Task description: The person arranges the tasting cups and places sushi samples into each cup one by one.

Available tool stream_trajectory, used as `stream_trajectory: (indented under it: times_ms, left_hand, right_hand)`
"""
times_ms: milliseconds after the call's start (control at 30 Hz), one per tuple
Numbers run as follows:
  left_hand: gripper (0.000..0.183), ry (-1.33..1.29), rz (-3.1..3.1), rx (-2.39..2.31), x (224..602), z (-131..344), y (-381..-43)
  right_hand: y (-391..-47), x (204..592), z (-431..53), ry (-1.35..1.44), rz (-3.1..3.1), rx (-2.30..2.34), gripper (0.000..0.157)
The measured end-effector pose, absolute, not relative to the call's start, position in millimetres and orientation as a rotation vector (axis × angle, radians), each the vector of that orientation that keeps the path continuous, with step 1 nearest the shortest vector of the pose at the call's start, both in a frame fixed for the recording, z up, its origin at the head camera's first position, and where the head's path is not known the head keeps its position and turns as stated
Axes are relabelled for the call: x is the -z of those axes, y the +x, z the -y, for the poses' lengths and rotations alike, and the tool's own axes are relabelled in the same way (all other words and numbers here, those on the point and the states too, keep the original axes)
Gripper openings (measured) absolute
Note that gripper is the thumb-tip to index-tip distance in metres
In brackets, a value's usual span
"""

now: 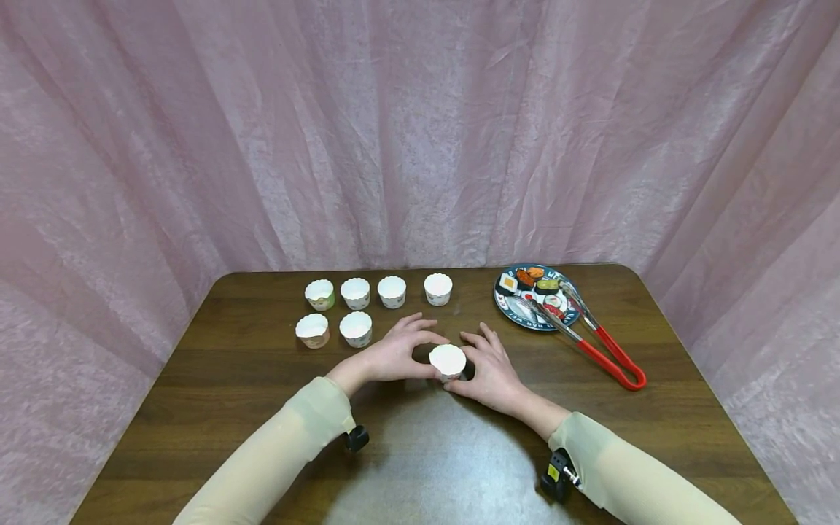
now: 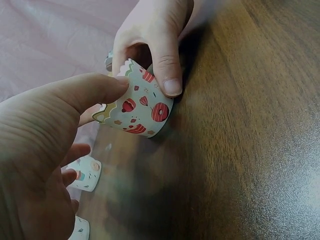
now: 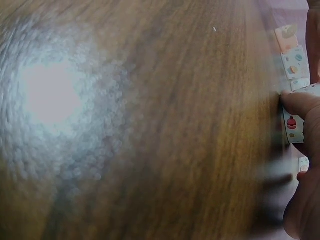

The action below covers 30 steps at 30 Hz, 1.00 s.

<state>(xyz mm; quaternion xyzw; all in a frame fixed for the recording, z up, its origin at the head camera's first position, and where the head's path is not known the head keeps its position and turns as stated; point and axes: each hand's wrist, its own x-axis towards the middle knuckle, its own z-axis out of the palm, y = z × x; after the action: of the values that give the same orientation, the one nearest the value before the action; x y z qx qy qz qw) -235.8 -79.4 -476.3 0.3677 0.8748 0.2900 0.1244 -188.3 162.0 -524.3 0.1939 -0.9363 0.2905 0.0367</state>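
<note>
Hidden: fingers are covering parts of the held paper cup (image 1: 448, 363); I am not making out whether its base is touching the table (image 1: 230, 408) or whether more cups are nesting inside.
Cut off: the right wrist view is giving me only a portion of that cup at its edge; glare is whitening the wood there.
Hard to make out: tongs (image 1: 600, 359) are overlying some sushi-like pieces (image 1: 547, 286), so I am counting at least five.
Left hand (image 1: 397, 356): thumb and index finger are pinching the held cup's left side; other fingers are extending past it.
Right hand (image 1: 491, 373): thumb is pressing low on the cup, pinching its right side with the index finger.
Forearms: two, slanting inward in pale sleeves (image 1: 275, 437), a small black device (image 1: 356, 438) sitting at each wrist.
Held cup, location: one, lying between both hands near the table's middle, its white opening facing up.
Standing cups (image 1: 356, 330): six; four are forming the far row, two the nearer row at left.
Plate (image 1: 504, 311): one, blue-rimmed, resting at far right.
Tongs: one pair, metal ends lying over the plate, red handle resting on the wood.
Curtain (image 1: 420, 146): pink, hanging behind.
</note>
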Motion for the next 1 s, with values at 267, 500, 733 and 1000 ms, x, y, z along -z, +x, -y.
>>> stream_trajectory:
  times_ms: [267, 500, 733, 1000]
  left_hand:
    - [0.057, 1.063, -2.552, -0.843, 475.8, 78.7, -235.0]
    - [0.055, 1.065, -2.557, -0.854, 476.9, 78.4, -234.6]
    - [0.053, 1.063, -2.558, -0.859, 476.8, 78.8, -234.3]
    - [0.052, 1.057, -2.553, -0.851, 477.2, 78.0, -235.3]
  right_hand:
    - [-188.2, 524.3, -162.7, 0.59, 2.881, -0.888, 0.053]
    - [-186.9, 523.7, -161.7, 0.589, 2.88, -0.888, 0.055]
    - [-186.8, 524.3, -161.6, 0.587, 2.883, -0.893, 0.055]
    - [-186.9, 525.2, -162.7, 0.609, 2.872, -0.91, 0.059]
